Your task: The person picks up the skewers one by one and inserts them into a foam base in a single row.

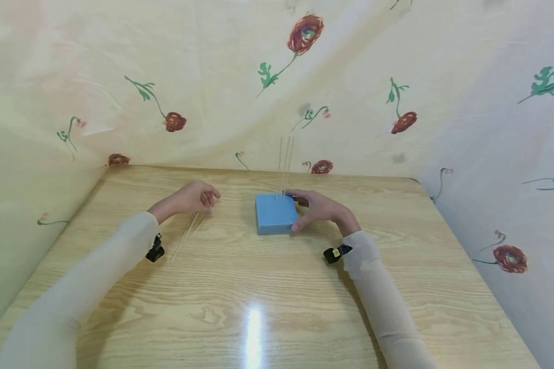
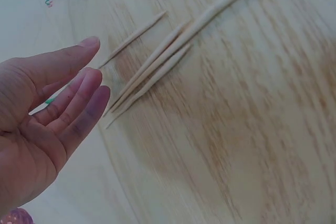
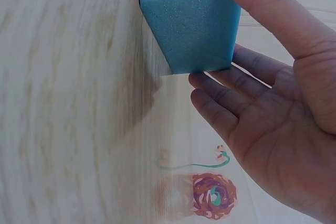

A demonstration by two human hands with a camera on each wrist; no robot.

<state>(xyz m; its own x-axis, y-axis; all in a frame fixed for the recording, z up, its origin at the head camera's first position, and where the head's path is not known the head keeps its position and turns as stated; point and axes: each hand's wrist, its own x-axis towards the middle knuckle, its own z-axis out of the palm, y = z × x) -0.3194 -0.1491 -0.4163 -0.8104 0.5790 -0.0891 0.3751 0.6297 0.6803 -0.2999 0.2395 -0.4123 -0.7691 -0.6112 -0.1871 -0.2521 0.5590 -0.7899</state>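
Observation:
A blue foam block (image 1: 276,212) lies flat on the table, with several thin wooden skewers (image 1: 284,166) standing upright near its back edge. My right hand (image 1: 317,206) grips the block's right side, thumb at the front and fingers around the back. In the right wrist view, the thumb and fingertips lie against the foam block (image 3: 191,30). My left hand (image 1: 195,199) hovers over several loose wooden skewers (image 1: 186,233) left of the block. In the left wrist view, the left hand (image 2: 52,103) has loosely bent fingers, with a gap between thumb and fingers beside the skewers (image 2: 152,72).
The wood-grain table (image 1: 212,307) meets a flower-printed cloth (image 1: 221,102) at its back and sides. A bright light reflection (image 1: 254,333) shows on the tabletop near the front. Each wrist carries a small black camera (image 1: 155,249).

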